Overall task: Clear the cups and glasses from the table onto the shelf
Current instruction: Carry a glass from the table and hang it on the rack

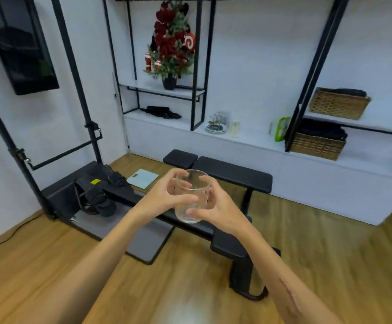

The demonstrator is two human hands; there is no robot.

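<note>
A clear empty drinking glass (191,197) is held upright in the air in front of me, above a black bench. My left hand (164,195) grips its left side with fingers curled round the wall. My right hand (216,206) holds its right side and bottom edge. Beyond the bench runs the long white shelf (255,141) along the wall. On it stand a stack of plates with glassware (216,127) and a pale cup (234,129). No table is in view.
A black padded bench (232,171) stands between me and the shelf. Wicker baskets (316,146) sit on the shelf at right, a decorated small tree (170,43) on an upper shelf. Black frame posts, an exercise machine (97,190) and wooden floor lie at left.
</note>
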